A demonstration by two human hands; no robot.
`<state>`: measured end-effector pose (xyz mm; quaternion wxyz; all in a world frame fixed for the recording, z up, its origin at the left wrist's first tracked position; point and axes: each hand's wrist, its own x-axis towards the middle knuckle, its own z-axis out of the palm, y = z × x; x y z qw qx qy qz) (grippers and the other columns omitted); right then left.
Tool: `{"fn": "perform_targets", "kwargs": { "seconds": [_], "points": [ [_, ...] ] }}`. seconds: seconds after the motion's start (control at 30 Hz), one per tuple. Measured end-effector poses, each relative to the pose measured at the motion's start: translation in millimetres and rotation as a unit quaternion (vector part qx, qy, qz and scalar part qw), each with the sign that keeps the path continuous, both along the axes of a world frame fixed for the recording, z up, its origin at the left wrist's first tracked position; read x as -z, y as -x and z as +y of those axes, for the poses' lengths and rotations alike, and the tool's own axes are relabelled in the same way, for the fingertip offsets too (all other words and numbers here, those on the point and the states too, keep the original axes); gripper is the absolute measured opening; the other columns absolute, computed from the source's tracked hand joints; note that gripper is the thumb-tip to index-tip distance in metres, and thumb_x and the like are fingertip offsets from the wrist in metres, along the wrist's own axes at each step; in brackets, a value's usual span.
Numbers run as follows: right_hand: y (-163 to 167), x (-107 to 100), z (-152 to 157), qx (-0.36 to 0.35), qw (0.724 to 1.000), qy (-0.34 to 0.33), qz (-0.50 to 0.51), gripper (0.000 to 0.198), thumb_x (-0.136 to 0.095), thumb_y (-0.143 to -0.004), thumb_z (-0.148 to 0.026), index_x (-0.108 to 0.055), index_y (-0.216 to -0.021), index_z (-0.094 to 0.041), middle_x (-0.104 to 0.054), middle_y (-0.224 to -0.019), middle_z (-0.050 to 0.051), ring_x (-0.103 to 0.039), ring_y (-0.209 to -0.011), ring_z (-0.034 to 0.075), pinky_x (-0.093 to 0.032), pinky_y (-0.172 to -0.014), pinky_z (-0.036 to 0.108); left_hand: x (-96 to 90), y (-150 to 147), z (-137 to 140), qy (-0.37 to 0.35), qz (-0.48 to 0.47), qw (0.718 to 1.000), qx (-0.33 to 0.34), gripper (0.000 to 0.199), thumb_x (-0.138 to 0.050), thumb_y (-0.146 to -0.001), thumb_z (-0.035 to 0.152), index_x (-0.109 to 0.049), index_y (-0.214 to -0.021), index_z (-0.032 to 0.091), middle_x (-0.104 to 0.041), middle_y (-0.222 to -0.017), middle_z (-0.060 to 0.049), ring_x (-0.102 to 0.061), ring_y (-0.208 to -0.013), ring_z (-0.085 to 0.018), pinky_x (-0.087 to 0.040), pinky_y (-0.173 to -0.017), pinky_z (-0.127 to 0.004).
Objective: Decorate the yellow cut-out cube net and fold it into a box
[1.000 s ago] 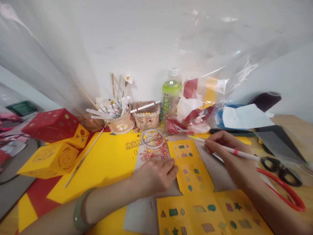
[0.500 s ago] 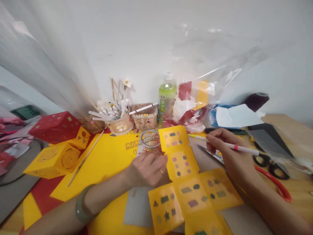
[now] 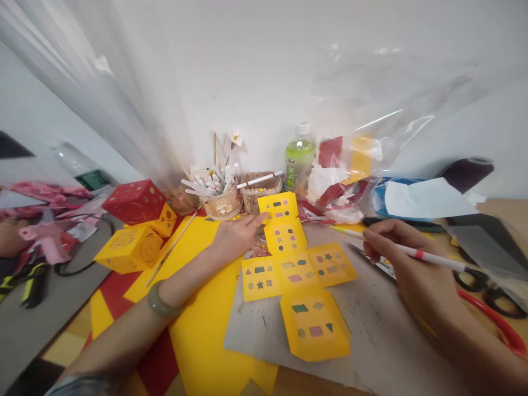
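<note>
A yellow paper box net (image 3: pixel 315 335) with cut-out shapes lies unfolded on the grey board (image 3: pixel 256 324), its panels joined in a cross. At its far panel, the fingers of my left hand (image 3: pixel 237 236) hold the left edge; the thumb is hidden. My right hand (image 3: pixel 396 247) grips a white pen (image 3: pixel 429 258) with a red band and a yellow tip. That tip points left, apart from the net. Under and beside my right hand lie a ruler-like strip (image 3: pixel 379 261) and black-handled scissors (image 3: pixel 470 279).
Yellow sheets (image 3: pixel 202 330) spread on the left, near a red box (image 3: pixel 134 202) and a yellow box (image 3: pixel 130 247). Behind stand a basket of white pens (image 3: pixel 225 209) and a green-drink bottle (image 3: pixel 300 154). A pink glue gun (image 3: pixel 47 239) and another person's hand (image 3: pixel 11 236) are far left.
The paper net has moved away from me and leftward, now lying flatter, with my left hand at its far panel. My right hand keeps the pen. The view has turned left.
</note>
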<state>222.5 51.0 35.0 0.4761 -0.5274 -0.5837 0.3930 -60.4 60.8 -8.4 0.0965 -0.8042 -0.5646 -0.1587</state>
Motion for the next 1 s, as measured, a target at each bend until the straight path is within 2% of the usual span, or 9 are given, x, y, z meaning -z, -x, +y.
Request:
{"fn": "perform_targets", "kwargs": {
  "seconds": [0.07,0.17,0.3,0.37,0.5,0.57,0.73,0.9,1.0],
  "points": [
    [2,-5,-3,0.0,1.0,-0.004,-0.01,0.016,-0.062,-0.075,-0.032,-0.055,-0.066,-0.021,-0.053,-0.058,-0.003,-0.045,-0.058,0.012,-0.036,-0.053,0.021,-10.1,5,-3,0.054,-0.05,0.997,-0.038,0.03,-0.041,-0.089,0.022,-0.058,-0.113,0.021,-0.066,-0.103,-0.004,-0.062,-0.088,-0.019,-0.045,-0.067,-0.026],
    [7,-10,-8,0.002,1.0,-0.019,-0.023,0.016,-0.063,-0.072,-0.033,-0.057,-0.065,-0.021,-0.054,-0.064,-0.001,-0.046,-0.059,0.013,-0.037,-0.052,0.022,-22.5,15,-15,0.125,-0.073,0.989,-0.03,0.02,-0.048,-0.085,0.029,-0.067,-0.09,0.023,-0.07,-0.091,0.001,-0.064,-0.079,-0.017,-0.046,-0.067,-0.024],
    [9,-7,-10,-0.011,0.999,-0.031,-0.026,0.016,-0.066,-0.07,-0.038,-0.063,-0.076,-0.023,-0.061,-0.081,0.001,-0.053,-0.073,0.017,-0.04,-0.059,0.024,-29.3,25,-37,0.306,-0.165,0.937,-0.008,0.016,-0.059,-0.076,0.032,-0.065,-0.086,0.021,-0.068,-0.089,0.003,-0.062,-0.082,-0.016,-0.046,-0.071,-0.023],
    [9,-1,-9,-0.024,0.998,-0.023,-0.044,0.018,-0.066,-0.07,-0.039,-0.066,-0.081,-0.025,-0.063,-0.085,0.001,-0.055,-0.074,0.017,-0.043,-0.063,0.025,-28.7,26,-48,0.346,-0.192,0.918,0.003,0.021,-0.064,-0.071,0.031,-0.063,-0.09,0.021,-0.067,-0.092,0.003,-0.06,-0.084,-0.017,-0.045,-0.074,-0.024],
    [15,10,-9,-0.058,0.996,0.021,-0.057,0.026,-0.064,-0.07,-0.046,-0.068,-0.076,-0.022,-0.065,-0.08,0.004,-0.054,-0.06,0.015,-0.045,-0.053,0.026,-22.5,22,-60,0.361,-0.245,0.898,0.049,0.037,-0.067,-0.069,0.025,-0.057,-0.105,0.024,-0.065,-0.101,0.002,-0.059,-0.09,-0.017,-0.046,-0.076,-0.025],
    [22,12,-11,-0.093,0.994,0.035,-0.038,0.028,-0.062,-0.071,-0.047,-0.067,-0.071,-0.02,-0.063,-0.073,0.004,-0.052,-0.057,0.015,-0.044,-0.049,0.025,-19.5,19,-62,0.345,-0.251,0.904,0.03,0.041,-0.068,-0.068,0.024,-0.056,-0.107,0.025,-0.064,-0.101,0.002,-0.059,-0.09,-0.017,-0.046,-0.076,-0.026],
    [34,14,-18,-0.143,0.988,0.048,-0.044,0.025,-0.061,-0.074,-0.045,-0.063,-0.073,-0.021,-0.058,-0.072,0.001,-0.05,-0.057,0.012,-0.044,-0.048,0.021,-19.1,13,-64,0.335,-0.212,0.917,-0.051,0.031,-0.068,-0.065,0.021,-0.058,-0.095,0.021,-0.064,-0.09,0.002,-0.059,-0.081,-0.017,-0.045,-0.069,-0.025],
    [39,14,-19,-0.173,0.978,0.05,-0.109,0.023,-0.056,-0.079,-0.044,-0.06,-0.078,-0.021,-0.057,-0.075,0.0,-0.052,-0.063,0.013,-0.043,-0.054,0.022,-18.4,13,-61,0.349,-0.218,0.91,-0.049,0.027,-0.07,-0.061,0.023,-0.059,-0.085,0.018,-0.063,-0.085,0.001,-0.058,-0.077,-0.017,-0.042,-0.066,-0.025],
    [50,7,-24,-0.218,0.963,0.038,-0.152,0.02,-0.054,-0.08,-0.039,-0.058,-0.072,-0.021,-0.057,-0.07,0.0,-0.052,-0.061,0.013,-0.041,-0.053,0.022,-13.6,15,-56,0.364,-0.238,0.9,-0.034,0.026,-0.072,-0.059,0.025,-0.06,-0.081,0.018,-0.063,-0.079,0.002,-0.058,-0.072,-0.016,-0.041,-0.063,-0.022]
  ]
}}
